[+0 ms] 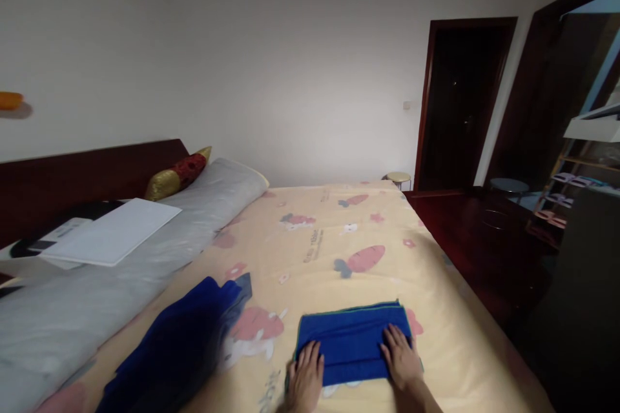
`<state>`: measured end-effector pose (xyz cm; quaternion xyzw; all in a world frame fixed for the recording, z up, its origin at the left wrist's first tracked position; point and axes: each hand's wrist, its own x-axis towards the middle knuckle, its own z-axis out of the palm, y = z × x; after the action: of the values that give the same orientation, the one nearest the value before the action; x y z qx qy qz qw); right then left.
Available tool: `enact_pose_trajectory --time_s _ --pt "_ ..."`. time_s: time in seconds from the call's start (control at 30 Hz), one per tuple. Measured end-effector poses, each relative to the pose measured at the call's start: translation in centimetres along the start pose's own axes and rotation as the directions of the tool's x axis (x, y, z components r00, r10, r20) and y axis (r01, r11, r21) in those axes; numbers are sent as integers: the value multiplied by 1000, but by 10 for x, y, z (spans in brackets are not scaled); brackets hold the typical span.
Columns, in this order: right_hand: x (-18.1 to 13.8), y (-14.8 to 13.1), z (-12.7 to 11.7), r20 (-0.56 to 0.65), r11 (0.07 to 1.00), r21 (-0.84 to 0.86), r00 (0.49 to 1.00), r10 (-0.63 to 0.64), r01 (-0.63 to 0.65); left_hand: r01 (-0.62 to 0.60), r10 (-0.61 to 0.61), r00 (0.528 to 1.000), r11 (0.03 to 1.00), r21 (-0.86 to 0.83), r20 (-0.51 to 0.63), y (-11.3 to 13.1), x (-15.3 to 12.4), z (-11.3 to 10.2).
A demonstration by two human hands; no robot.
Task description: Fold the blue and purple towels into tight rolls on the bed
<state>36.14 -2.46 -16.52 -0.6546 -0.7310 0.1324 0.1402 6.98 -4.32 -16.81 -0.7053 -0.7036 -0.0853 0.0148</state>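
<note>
A blue cloth with a thin green edge lies folded into a rectangle on the patterned bed sheet. My left hand rests on its near left corner, fingers stretched out. On the right side of the same cloth, my right hand lies flat with the fingers spread a little. Neither hand grips the cloth. To the left, a loose pile of dark blue fabric with a greyish edge lies crumpled on the sheet.
A grey quilt or long pillow runs along the headboard, with a white board on top. Behind it sits a red and gold cushion. Stools stand beyond the bed, and a shoe rack stands at right.
</note>
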Motion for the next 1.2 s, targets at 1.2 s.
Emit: enact_pose_trajectory --time_s 1.2 --pt "-25 -4 -24 60 928 3 927 -371 371 -360 354 928 932 -35 -116 -16 -28 23"
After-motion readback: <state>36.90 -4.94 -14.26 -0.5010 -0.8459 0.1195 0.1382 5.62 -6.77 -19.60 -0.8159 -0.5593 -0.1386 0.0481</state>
